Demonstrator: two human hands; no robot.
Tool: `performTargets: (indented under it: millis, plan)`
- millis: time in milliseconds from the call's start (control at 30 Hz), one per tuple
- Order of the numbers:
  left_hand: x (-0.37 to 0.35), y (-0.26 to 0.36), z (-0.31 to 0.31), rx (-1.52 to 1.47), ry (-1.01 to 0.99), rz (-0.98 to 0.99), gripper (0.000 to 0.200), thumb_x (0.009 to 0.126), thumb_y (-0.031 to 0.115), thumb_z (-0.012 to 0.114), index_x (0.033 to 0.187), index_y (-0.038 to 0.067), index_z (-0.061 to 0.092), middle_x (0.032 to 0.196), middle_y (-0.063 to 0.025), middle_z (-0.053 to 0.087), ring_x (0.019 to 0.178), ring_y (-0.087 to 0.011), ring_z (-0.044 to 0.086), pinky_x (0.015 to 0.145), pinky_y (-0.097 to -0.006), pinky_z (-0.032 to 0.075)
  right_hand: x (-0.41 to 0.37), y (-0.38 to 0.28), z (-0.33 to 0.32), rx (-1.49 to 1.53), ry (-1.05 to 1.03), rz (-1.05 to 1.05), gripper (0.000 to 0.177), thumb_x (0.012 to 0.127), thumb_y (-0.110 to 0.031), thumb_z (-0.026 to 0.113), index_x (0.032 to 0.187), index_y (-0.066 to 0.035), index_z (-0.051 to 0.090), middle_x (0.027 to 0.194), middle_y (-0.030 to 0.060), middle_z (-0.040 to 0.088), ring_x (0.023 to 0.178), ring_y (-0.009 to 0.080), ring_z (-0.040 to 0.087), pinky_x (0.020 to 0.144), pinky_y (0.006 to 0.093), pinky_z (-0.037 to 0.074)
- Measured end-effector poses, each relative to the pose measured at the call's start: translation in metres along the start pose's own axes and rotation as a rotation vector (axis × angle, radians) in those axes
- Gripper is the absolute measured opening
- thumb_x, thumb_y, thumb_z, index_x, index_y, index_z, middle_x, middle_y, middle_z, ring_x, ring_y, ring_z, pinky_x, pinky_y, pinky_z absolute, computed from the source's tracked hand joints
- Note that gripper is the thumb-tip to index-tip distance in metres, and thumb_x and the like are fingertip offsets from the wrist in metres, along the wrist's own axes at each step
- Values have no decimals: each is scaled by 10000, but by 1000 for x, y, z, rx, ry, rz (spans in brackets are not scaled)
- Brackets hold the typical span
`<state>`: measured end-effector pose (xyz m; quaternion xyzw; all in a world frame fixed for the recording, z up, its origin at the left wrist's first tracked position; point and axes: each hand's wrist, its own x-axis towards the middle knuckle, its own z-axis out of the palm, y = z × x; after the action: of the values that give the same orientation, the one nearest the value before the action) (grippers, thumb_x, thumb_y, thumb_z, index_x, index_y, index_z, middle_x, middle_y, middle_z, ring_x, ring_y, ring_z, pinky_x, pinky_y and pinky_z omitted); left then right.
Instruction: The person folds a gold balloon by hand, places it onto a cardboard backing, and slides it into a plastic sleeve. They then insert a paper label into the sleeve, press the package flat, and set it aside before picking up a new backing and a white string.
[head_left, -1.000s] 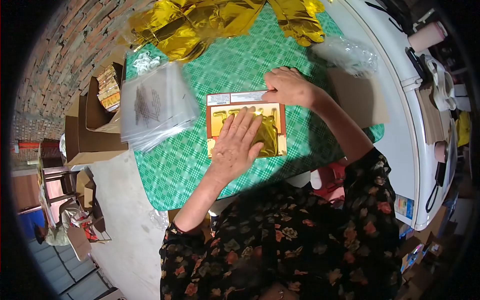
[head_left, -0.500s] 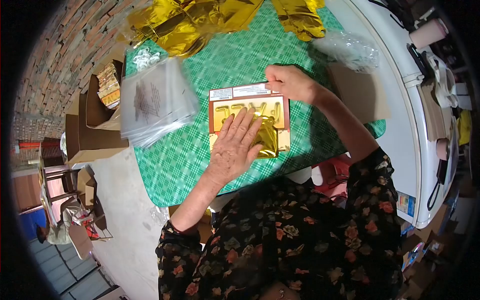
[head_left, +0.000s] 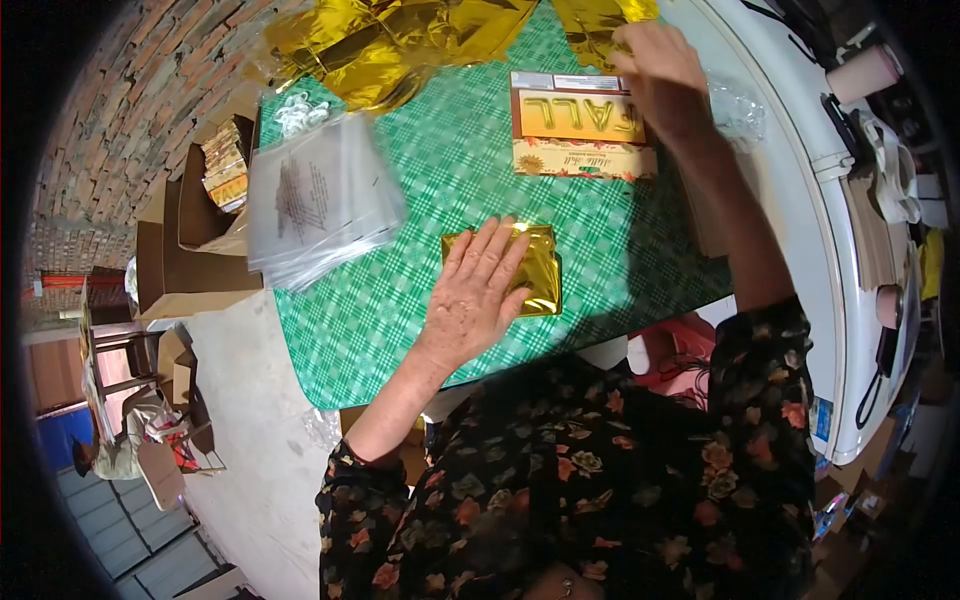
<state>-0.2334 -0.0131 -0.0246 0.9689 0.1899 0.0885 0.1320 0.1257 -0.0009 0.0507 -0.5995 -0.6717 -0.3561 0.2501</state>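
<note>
My left hand [head_left: 465,300] lies flat on a folded gold foil piece [head_left: 543,280] near the table's front edge, its fingers stretched out and slightly apart. Farther back on the green plaid tablecloth [head_left: 440,150] is a printed card [head_left: 580,120] with the large letters FALL and smaller lettering below. My right hand [head_left: 668,75] is over the card's far right corner, its fingertips beyond the card's edge and close to gold foil [head_left: 595,30]. Motion smears its fingers, so I cannot see whether it touches the card or holds anything.
Clear plastic bags [head_left: 325,195] are stacked at the left beside a small white heap [head_left: 300,115]. An open cardboard box [head_left: 200,265] holds more printed cards [head_left: 225,170]. More gold foil [head_left: 400,50] covers the far edge. A crumpled clear wrapper [head_left: 735,105] lies at the right.
The card has slid out from under the gold foil piece and my left hand, toward the far right. My right hand has moved the same way. My left hand stays on the foil.
</note>
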Motion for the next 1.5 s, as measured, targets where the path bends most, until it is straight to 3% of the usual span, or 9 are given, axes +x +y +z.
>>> performTargets:
  millis: [67, 100, 167, 200, 367, 500, 800, 967, 1500]
  plan:
    - [-1, 0, 0, -4, 6, -4, 654, 1064, 384, 492, 1631, 91, 353, 1700, -145, 307, 1576, -327, 275, 1299, -504, 194, -19, -44, -9, 215, 18, 24, 143, 836, -92, 686, 931, 12, 715, 869, 117, 644, 878, 332, 654, 791, 454, 553]
    - [0, 0, 0, -6, 11, -6, 650, 1065, 377, 494, 1630, 88, 354, 1698, -147, 310, 1575, -327, 278, 1298, -505, 195, -30, -68, -20, 254, -239, 7, 163, 832, -89, 692, 953, 20, 710, 909, 127, 668, 933, 336, 665, 805, 464, 552]
    - [1, 0, -2, -33, 20, -5, 645, 1061, 344, 511, 1626, 75, 355, 1693, -153, 317, 1572, -332, 285, 1296, -508, 199, -62, -119, -43, 405, -353, -26, 216, 829, -97, 704, 1001, 33, 699, 1010, 164, 700, 1053, 344, 675, 882, 483, 540]
    - [1, -1, -2, -46, 23, -6, 643, 1059, 328, 519, 1625, 69, 355, 1690, -156, 321, 1570, -334, 289, 1295, -509, 201, -81, -143, -52, 519, -212, -40, 247, 831, -109, 711, 1027, 39, 695, 1072, 190, 710, 1119, 348, 673, 945, 492, 530]
    - [1, -1, -3, -135, 128, -19, 670, 991, 212, 626, 1588, 22, 388, 1617, -185, 416, 1521, -356, 363, 1272, -507, 265, -111, -194, -89, 525, -489, 97, 573, 853, -302, 764, 1303, 37, 656, 1456, 188, 600, 1435, 332, 504, 1233, 571, 289]
    - [0, -7, 0, -238, 178, -48, 627, 1036, 193, 575, 1596, 10, 360, 1600, -200, 448, 1514, -394, 379, 1272, -517, 263, -119, -204, -92, 496, -645, 86, 777, 908, -499, 686, 1452, 39, 549, 1585, 190, 480, 1537, 315, 365, 1274, 591, 173]
    - [-4, -20, -9, -496, 289, -221, 614, 963, 69, 643, 1538, 22, 433, 1495, -254, 512, 1450, -452, 429, 1221, -523, 345, -118, -207, -88, 523, -679, 104, 679, 982, -507, 570, 1451, -16, 581, 1587, 155, 495, 1526, 299, 388, 1266, 609, 151]
    - [3, -40, -15, -190, 348, -116, 452, 859, 135, 769, 1292, 63, 663, 1153, -106, 616, 1059, -314, 554, 922, -437, 435, -117, -207, -87, 524, -643, 93, 657, 971, -493, 584, 1426, -19, 608, 1560, 155, 528, 1501, 302, 425, 1257, 616, 172]
    - [65, -65, -61, -66, -375, -114, 450, 935, 499, 715, 1018, 59, 669, 1109, -133, 669, 1178, -332, 576, 1027, -458, 392, -117, -206, -87, 532, -663, 91, 734, 859, -445, 734, 1444, -29, 578, 1574, 149, 507, 1507, 299, 408, 1252, 633, 191]
